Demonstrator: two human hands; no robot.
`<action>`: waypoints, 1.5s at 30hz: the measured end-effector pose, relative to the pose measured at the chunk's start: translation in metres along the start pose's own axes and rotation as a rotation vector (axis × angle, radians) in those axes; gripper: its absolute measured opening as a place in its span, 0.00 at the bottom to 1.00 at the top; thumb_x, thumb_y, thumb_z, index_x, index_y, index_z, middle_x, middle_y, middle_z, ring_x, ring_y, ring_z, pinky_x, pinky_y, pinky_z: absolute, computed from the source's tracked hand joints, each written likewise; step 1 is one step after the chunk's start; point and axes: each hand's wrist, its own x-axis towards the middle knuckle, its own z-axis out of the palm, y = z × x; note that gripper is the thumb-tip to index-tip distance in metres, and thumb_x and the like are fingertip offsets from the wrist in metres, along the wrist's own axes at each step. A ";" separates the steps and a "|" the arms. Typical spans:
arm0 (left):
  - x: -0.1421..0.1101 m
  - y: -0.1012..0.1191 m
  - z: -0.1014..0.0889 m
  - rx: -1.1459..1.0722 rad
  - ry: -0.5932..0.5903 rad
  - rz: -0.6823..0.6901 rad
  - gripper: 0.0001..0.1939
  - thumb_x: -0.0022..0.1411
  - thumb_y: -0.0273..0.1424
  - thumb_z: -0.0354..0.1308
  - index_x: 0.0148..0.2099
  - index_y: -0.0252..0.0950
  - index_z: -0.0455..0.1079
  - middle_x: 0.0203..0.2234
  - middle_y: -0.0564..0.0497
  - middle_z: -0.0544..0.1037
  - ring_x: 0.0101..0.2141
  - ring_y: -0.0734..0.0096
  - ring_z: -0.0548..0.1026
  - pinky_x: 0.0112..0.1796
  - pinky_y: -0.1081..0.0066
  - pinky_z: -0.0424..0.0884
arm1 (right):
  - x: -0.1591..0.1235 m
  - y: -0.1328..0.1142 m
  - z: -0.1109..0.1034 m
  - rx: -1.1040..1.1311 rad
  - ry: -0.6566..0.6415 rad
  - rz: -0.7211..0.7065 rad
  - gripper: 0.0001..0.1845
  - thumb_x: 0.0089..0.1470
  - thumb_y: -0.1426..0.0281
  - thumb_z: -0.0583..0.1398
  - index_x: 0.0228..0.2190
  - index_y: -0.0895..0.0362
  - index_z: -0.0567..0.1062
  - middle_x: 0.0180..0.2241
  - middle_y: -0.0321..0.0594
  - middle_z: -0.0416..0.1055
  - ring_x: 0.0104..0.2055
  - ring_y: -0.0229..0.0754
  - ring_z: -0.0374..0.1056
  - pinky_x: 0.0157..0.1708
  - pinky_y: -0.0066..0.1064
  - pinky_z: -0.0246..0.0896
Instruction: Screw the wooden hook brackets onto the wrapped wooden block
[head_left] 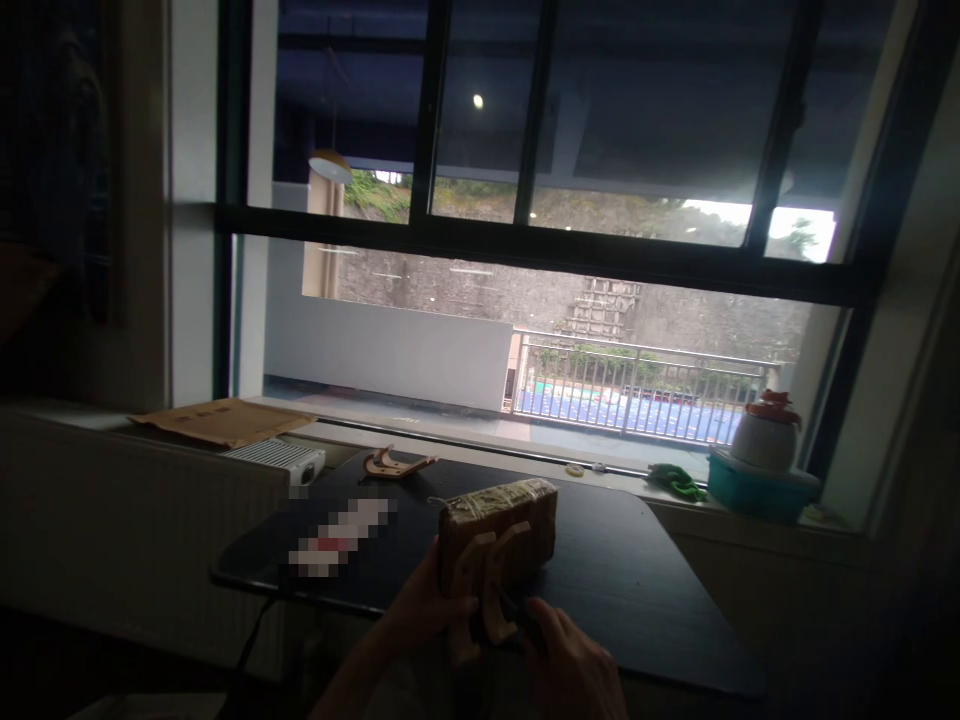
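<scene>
Near the table's front edge my left hand (424,605) is closed around curved wooden pieces (496,595), its thumb across their lower part. Right behind them is a brown block (499,520) with pale strands or wrapping along its top. Whether my left hand also grips the block is hidden. My right hand (577,660) is closed on a dark, slim-handled tool (525,618) that points at the wooden pieces. The dim light hides the tool's tip and its kind. Another curved wooden piece (394,463) lies at the table's back edge.
The dark table (622,570) stands against the window sill. A blurred-out item (341,540) lies on its left part. Along the sill are a brown envelope (225,420), a white slatted device (281,460), a green cloth (677,482) and a teal container (757,487) under a white jug (765,440).
</scene>
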 end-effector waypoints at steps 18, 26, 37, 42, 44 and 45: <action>0.000 -0.004 -0.001 -0.032 -0.013 0.009 0.43 0.47 0.32 0.70 0.62 0.40 0.54 0.52 0.42 0.71 0.52 0.46 0.69 0.49 0.57 0.69 | 0.007 -0.005 -0.003 0.468 -0.196 0.431 0.14 0.59 0.64 0.53 0.36 0.57 0.76 0.33 0.40 0.79 0.35 0.44 0.75 0.35 0.28 0.65; -0.001 0.001 0.000 -0.065 -0.018 -0.012 0.42 0.47 0.33 0.71 0.61 0.40 0.55 0.52 0.42 0.71 0.52 0.45 0.69 0.49 0.55 0.69 | 0.012 -0.004 -0.016 -0.110 -0.106 -0.117 0.13 0.50 0.81 0.57 0.35 0.53 0.75 0.28 0.34 0.76 0.26 0.40 0.74 0.23 0.24 0.60; -0.001 0.004 0.000 -0.073 -0.028 -0.026 0.45 0.45 0.33 0.71 0.62 0.39 0.53 0.52 0.41 0.71 0.53 0.44 0.68 0.50 0.54 0.68 | 0.017 -0.004 -0.015 0.553 -0.264 0.485 0.15 0.56 0.64 0.55 0.34 0.60 0.78 0.33 0.43 0.79 0.38 0.46 0.74 0.37 0.30 0.65; -0.001 0.003 0.001 -0.076 -0.026 -0.018 0.45 0.47 0.34 0.70 0.63 0.39 0.51 0.53 0.40 0.70 0.53 0.45 0.68 0.50 0.55 0.69 | 0.020 -0.001 -0.021 0.367 -0.309 0.338 0.12 0.56 0.68 0.56 0.40 0.56 0.77 0.35 0.39 0.79 0.37 0.45 0.75 0.35 0.29 0.64; -0.001 0.001 0.000 -0.076 -0.032 -0.003 0.44 0.47 0.35 0.70 0.63 0.40 0.52 0.53 0.41 0.70 0.53 0.45 0.68 0.49 0.55 0.69 | 0.022 -0.002 -0.024 0.157 -0.273 0.159 0.13 0.55 0.74 0.56 0.41 0.53 0.75 0.35 0.37 0.79 0.35 0.43 0.75 0.31 0.27 0.62; -0.001 0.000 0.000 -0.072 -0.035 0.004 0.44 0.47 0.34 0.70 0.62 0.40 0.53 0.52 0.42 0.70 0.52 0.45 0.69 0.49 0.56 0.70 | 0.023 -0.003 -0.024 0.046 -0.254 0.060 0.14 0.54 0.77 0.56 0.41 0.53 0.75 0.34 0.37 0.78 0.33 0.43 0.75 0.28 0.26 0.61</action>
